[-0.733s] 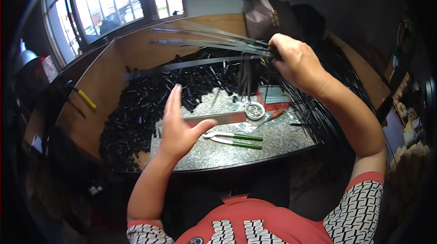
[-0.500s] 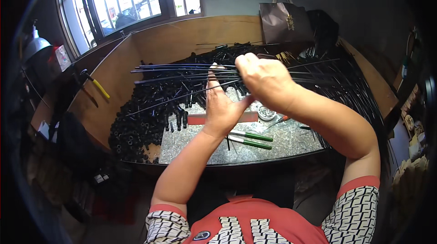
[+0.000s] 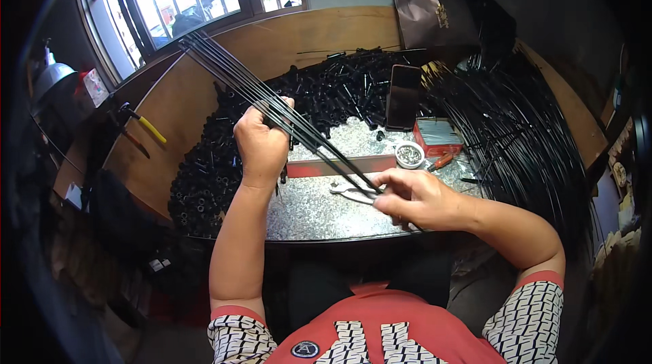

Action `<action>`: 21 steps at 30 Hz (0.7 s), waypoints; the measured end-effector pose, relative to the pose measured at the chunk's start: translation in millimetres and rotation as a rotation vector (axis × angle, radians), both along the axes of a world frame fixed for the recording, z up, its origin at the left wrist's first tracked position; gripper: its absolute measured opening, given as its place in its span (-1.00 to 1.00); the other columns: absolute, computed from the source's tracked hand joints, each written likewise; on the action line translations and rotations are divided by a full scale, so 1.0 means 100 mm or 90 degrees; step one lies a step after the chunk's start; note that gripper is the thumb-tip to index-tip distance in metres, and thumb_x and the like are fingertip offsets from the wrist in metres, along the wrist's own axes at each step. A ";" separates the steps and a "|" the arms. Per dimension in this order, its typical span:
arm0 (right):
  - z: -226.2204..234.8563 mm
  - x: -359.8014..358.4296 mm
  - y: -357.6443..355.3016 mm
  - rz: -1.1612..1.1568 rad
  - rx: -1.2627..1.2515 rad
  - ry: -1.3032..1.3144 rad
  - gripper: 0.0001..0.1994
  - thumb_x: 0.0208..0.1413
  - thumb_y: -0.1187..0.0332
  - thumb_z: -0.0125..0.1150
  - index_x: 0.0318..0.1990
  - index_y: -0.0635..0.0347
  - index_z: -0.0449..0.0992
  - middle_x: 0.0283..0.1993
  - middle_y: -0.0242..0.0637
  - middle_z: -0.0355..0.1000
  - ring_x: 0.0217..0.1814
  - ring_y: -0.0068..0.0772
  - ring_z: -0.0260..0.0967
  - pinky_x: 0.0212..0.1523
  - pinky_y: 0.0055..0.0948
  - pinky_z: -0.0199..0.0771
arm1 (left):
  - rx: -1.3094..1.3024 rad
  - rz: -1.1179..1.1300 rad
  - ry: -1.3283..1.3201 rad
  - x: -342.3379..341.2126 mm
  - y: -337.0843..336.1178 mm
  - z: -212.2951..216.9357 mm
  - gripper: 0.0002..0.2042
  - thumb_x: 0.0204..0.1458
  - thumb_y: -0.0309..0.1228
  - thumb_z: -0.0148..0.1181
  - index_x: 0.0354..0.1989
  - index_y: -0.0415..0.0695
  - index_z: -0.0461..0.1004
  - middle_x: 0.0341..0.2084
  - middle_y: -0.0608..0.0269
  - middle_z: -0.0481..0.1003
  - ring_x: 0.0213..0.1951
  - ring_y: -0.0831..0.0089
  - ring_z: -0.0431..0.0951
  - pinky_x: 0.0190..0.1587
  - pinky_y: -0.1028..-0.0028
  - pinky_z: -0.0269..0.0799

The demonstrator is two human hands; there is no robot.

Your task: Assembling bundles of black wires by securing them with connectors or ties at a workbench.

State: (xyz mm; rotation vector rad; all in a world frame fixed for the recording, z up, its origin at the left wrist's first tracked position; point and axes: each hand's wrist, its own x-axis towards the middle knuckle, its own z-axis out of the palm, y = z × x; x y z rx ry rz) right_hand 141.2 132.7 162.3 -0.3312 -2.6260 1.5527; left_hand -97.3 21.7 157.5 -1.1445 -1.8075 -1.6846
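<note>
Workbench (image 3: 312, 218): speckled grey top, walled at the back and sides by wooden boards.
Black tube heap (image 3: 204, 191): short tubular pieces spread over the left and back.
Loose rod pile (image 3: 509, 126): thin black rods, massed on the right.
Rod bundle (image 3: 238, 72): held above the bench, slanting from the window side at upper left down to the right hand; several thin, dark lengths, slightly fanned.
Right hand (image 3: 421, 197): fingers part-curled at the bundle's near end; blur leaves its grip impossible to tell.
Left hand (image 3: 261, 143): clenched around the bundle's middle.
Step in hand: seemingly handling and lining up the bundle between both hands.
Next move calls for: probably a firm left fist, with right fingertips free to work the near ends.
Smartphone (image 3: 403, 96): dark, propped upright behind the bench's bare patch.
Silver pliers (image 3: 346, 191): lying beneath the bundle, partly hidden.
White bowl (image 3: 409, 155): small metal bits inside, beside the red box (image 3: 438, 136).
</note>
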 end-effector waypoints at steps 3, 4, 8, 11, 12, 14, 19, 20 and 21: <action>-0.56 -0.12 0.25 -0.091 -0.156 0.044 -0.62 0.23 0.11 -0.02 -0.18 0.33 0.47 -0.38 -0.24 0.41 -0.33 -0.44 0.40 -0.34 -0.42 0.47 | -0.021 -0.094 -0.097 -0.01 -0.03 0.01 -0.86 -0.01 -0.42 0.27 -0.41 -0.28 0.56 -0.62 0.38 0.50 -0.52 0.68 0.40 -0.43 0.60 0.31; -0.73 -0.14 0.34 -0.091 0.060 0.121 -0.64 0.20 0.13 0.03 -0.19 0.32 0.48 -0.37 -0.19 0.40 -0.29 -0.32 0.40 -0.28 -0.35 0.45 | -0.015 -0.140 -0.120 -0.01 -0.01 0.01 -0.85 -0.01 -0.42 0.27 -0.40 -0.28 0.57 -0.61 0.44 0.48 -0.51 0.72 0.37 -0.43 0.62 0.29; -1.37 -0.15 0.49 -0.086 0.510 0.160 -0.64 0.04 0.21 0.18 -0.14 0.35 0.43 -0.28 -0.05 0.34 -0.16 -0.02 0.32 -0.14 -0.16 0.36 | -0.029 -0.204 -0.149 0.07 0.06 0.01 -0.87 0.01 -0.45 0.26 -0.39 -0.28 0.57 -0.59 0.52 0.46 -0.50 0.76 0.34 -0.43 0.66 0.26; -1.51 -0.11 0.50 -0.069 0.586 0.132 -0.61 0.01 0.22 0.19 -0.12 0.36 0.37 -0.24 -0.02 0.32 -0.14 0.00 0.30 -0.15 -0.16 0.36 | -0.051 -0.216 -0.170 0.12 0.09 0.02 -0.90 0.00 -0.49 0.25 -0.36 -0.28 0.57 -0.58 0.51 0.46 -0.49 0.75 0.35 -0.41 0.66 0.27; -1.49 -0.07 0.52 -0.056 0.569 0.094 -0.64 0.02 0.23 0.18 -0.16 0.35 0.38 -0.25 -0.03 0.32 -0.14 -0.01 0.30 -0.14 -0.16 0.37 | -0.055 -0.212 -0.152 0.13 0.10 0.03 -0.90 0.01 -0.49 0.25 -0.36 -0.28 0.57 -0.57 0.51 0.47 -0.48 0.75 0.35 -0.41 0.67 0.27; -1.35 0.09 0.55 -0.047 0.583 0.017 -0.71 0.03 0.23 0.15 -0.28 0.33 0.39 -0.26 -0.03 0.33 -0.14 0.00 0.31 -0.14 -0.15 0.37 | -0.044 -0.219 -0.120 0.15 0.14 0.06 -0.90 0.01 -0.50 0.24 -0.36 -0.30 0.57 -0.57 0.49 0.47 -0.48 0.75 0.35 -0.40 0.67 0.27; -0.85 0.21 0.66 -0.105 0.345 0.032 -0.54 0.11 0.11 0.13 -0.02 0.36 0.38 -0.09 -0.03 0.40 -0.05 -0.05 0.38 -0.05 -0.20 0.38 | -0.114 -0.224 -0.175 0.15 0.24 0.09 -0.88 0.02 -0.48 0.25 -0.33 -0.28 0.58 -0.52 0.45 0.48 -0.45 0.71 0.40 -0.35 0.66 0.29; -0.79 0.18 0.62 -0.080 0.134 0.059 -0.47 0.13 0.07 0.12 0.07 0.36 0.31 -0.02 -0.04 0.38 -0.03 -0.13 0.38 -0.02 -0.25 0.36 | -0.106 -0.246 -0.156 0.16 0.33 0.09 -0.88 0.01 -0.48 0.26 -0.34 -0.27 0.58 -0.54 0.46 0.48 -0.47 0.72 0.39 -0.38 0.66 0.29; -0.75 0.14 0.57 -0.053 -0.077 0.088 -0.40 0.14 0.04 0.11 0.17 0.35 0.24 0.05 -0.05 0.37 0.00 -0.21 0.37 0.01 -0.30 0.35 | -0.096 -0.265 -0.135 0.17 0.43 0.11 -0.89 0.00 -0.48 0.26 -0.36 -0.27 0.58 -0.56 0.47 0.48 -0.49 0.73 0.38 -0.42 0.66 0.29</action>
